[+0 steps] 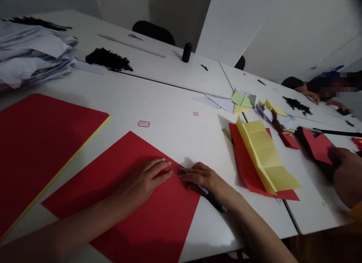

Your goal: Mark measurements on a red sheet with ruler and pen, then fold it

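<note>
a red paper sheet (164, 214) lay at six o'clock on the white surface (169, 117). the left hand (149, 178) rested on it, grip loosely spread; the right hand (207, 178), at its two o'clock, pinched a slim dark pen (213, 199). firm left-hand pressure probably best prevented slipping.

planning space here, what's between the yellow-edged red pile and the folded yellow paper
The head view shows a red sheet, the left hand on it, the right hand at its edge with a pen, and two small labels beyond.
</note>
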Demonstrator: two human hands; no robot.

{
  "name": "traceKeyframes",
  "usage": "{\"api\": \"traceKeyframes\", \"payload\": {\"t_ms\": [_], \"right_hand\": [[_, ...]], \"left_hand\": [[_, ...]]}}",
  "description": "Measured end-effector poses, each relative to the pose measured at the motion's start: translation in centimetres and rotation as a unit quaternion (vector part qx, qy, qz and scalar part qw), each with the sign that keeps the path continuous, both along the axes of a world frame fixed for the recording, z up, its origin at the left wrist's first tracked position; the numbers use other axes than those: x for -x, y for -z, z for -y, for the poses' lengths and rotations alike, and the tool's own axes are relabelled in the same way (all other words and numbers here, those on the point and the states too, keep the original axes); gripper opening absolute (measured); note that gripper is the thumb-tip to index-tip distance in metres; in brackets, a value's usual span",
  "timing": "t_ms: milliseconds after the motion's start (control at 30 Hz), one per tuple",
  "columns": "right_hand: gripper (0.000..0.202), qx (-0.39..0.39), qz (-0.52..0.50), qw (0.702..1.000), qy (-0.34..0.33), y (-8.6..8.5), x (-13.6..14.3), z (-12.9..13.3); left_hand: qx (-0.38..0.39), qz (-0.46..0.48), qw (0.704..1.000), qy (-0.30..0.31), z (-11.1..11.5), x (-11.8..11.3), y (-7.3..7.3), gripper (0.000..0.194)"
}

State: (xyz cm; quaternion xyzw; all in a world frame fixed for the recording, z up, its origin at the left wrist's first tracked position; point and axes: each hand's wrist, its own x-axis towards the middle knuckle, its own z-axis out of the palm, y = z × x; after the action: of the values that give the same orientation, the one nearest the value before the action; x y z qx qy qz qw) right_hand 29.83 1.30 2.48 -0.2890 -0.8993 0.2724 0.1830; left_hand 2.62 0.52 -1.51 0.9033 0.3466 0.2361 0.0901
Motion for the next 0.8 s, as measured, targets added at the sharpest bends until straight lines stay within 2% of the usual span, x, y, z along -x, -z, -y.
{"api": "traceKeyframes", "payload": {"t_ms": [100, 267, 367, 600, 800], "right_hand": [[0.036, 0.01, 0.034, 0.999, 0.006, -0.8, -0.3, 0.2], [0.033, 0.033, 0.103, 0.994, 0.024, -2.1, -0.6, 0.7], [0.035, 0.035, 0.111, 0.993, 0.021, -2.0, -0.7, 0.7], [0.038, 0.01, 0.134, 0.991, -0.001, -1.3, -1.0, 0.5], [0.041, 0.003, 0.134, 0.991, 0.019, -2.2, -1.2, 1.2]], "left_hand": [[-0.018, 0.007, 1.0, -0.018, -0.1, 0.0, 0.3, 0.06], [0.015, -0.012, 1.0, -0.008, -0.2, -0.2, 0.0, 0.064], [0.026, -0.022, 0.999, -0.014, -0.1, -0.3, -0.1, 0.062], [0.045, -0.031, 0.998, -0.025, 0.3, -0.2, -0.1, 0.072], [0.03, -0.065, 0.997, -0.006, 0.1, -0.1, -0.7, 0.067]]}}
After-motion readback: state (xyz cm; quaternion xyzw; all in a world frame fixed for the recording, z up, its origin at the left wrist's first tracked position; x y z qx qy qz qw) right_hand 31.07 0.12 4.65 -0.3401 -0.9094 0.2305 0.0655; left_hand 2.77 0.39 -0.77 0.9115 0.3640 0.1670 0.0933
